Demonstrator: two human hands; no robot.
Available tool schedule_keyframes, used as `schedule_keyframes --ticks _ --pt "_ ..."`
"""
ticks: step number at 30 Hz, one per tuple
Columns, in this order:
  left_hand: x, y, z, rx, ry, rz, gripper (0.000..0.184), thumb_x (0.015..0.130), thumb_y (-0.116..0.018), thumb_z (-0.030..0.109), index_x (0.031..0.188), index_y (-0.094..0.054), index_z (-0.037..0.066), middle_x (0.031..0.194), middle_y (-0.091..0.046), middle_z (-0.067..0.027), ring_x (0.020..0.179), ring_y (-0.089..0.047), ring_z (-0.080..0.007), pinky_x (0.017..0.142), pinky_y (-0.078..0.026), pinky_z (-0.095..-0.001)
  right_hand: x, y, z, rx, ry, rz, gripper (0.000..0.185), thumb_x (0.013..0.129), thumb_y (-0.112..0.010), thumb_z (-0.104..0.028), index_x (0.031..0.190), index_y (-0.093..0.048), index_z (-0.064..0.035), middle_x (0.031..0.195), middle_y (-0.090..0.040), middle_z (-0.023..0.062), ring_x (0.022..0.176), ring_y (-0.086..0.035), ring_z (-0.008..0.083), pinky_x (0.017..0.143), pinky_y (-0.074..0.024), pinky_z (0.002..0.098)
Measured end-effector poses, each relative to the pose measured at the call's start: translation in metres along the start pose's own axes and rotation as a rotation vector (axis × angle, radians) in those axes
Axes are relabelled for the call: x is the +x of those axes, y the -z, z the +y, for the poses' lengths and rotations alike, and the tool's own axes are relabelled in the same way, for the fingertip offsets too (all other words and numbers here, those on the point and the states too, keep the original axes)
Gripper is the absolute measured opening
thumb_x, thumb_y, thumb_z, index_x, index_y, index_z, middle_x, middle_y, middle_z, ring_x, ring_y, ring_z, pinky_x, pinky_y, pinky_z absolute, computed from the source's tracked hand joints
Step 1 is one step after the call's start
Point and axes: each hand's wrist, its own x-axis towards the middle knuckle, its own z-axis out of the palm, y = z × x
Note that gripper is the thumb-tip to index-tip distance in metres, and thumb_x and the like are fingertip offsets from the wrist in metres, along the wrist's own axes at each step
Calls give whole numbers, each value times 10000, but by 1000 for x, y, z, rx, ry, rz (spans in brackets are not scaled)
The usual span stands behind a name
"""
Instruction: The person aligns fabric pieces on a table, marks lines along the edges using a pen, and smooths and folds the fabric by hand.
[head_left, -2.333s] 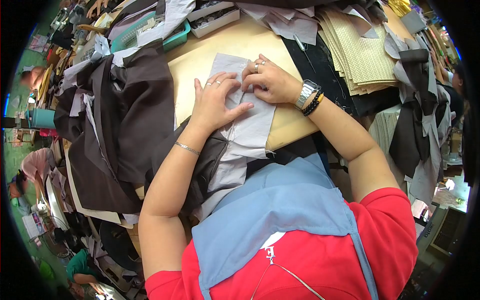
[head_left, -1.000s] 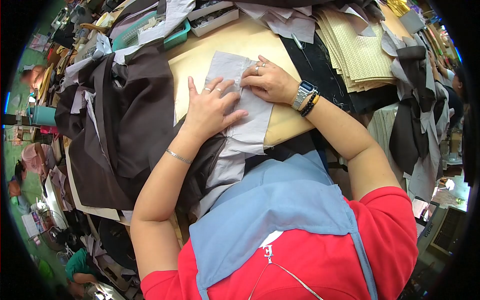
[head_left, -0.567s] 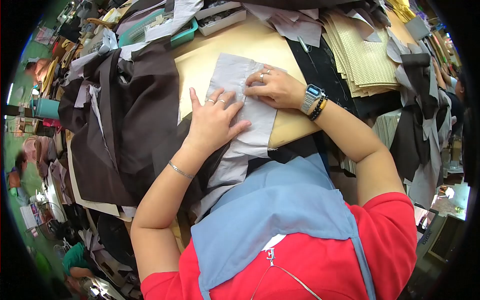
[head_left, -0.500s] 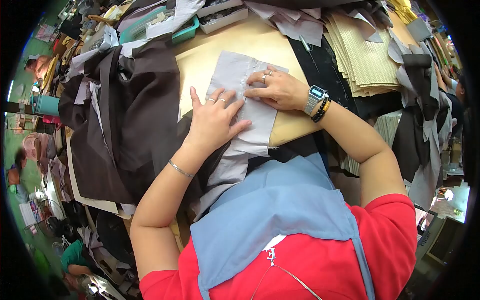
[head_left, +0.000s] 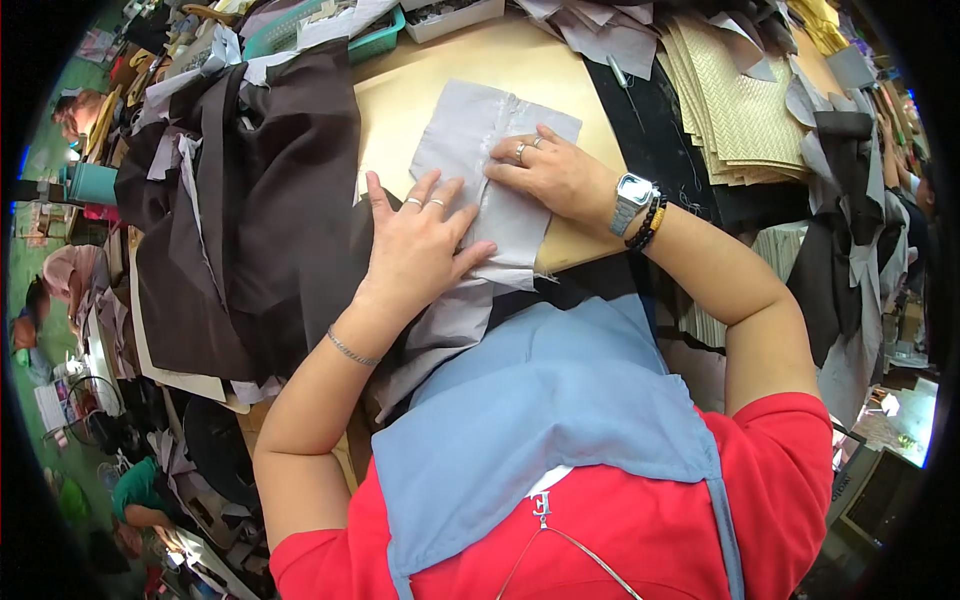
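Observation:
A light grey cloth (head_left: 462, 125) with a frayed seam down its middle lies on the pale yellow board (head_left: 400, 95). My left hand (head_left: 420, 235) rests on the cloth's left side, fingers spread and palm down. On the seam, my right hand (head_left: 550, 175) has its fingers bent and drawn together; whatever is under the fingertips is hidden. The lower part of the cloth runs crumpled toward my blue apron (head_left: 560, 400). Dark brown fabric (head_left: 290, 200) is heaped to the left of my left hand.
A teal basket (head_left: 378, 42) and a white box (head_left: 455, 18) stand at the back. An awl-like tool (head_left: 620, 75) lies on black cloth, beside stacked woven yellow sheets (head_left: 740, 110). Grey and dark cloth hangs at the right. A person in green (head_left: 140, 490) is at the lower left.
The right hand has moved slightly down the seam and right, showing more of the cloth's upper part. My left hand has stayed spread on the cloth. The view has shifted a little.

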Motion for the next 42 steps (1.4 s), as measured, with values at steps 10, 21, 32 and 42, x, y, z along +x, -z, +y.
schedule_keyframes --ticks 10,21,32,42 --pt "-15 -2 7 4 25 72 416 879 -641 552 1054 -747 190 1318 -613 -9 1336 -493 -229 1090 -34 -778 0 8 -7 -9 13 -86 421 913 -553 -130 1330 -562 -186 1376 -529 112 1287 -534 273 1031 -441 550" --pt "-30 -3 15 2 69 133 365 880 -654 500 1021 -746 177 1279 -634 -27 1294 -522 -225 1059 -47 -808 2 15 -29 -111 31 -148 451 922 -555 -200 1373 -543 -201 1382 -530 109 1343 -489 253 1056 -418 564" --pt "-40 -3 19 27 132 110 313 873 -683 485 1042 -750 230 1287 -622 22 1312 -509 -208 1079 -55 -778 1 24 -43 3 55 -238 769 702 -788 -258 1414 -505 -202 1425 -479 115 1349 -477 266 1100 -372 592" --pt "-48 -11 9 -173 228 54 403 847 -735 446 1154 -658 197 1362 -592 12 1337 -506 -217 1051 -218 -782 -2 17 -54 68 69 -191 825 677 -831 -266 1422 -482 -203 1386 -491 106 1343 -470 282 1066 -409 579"
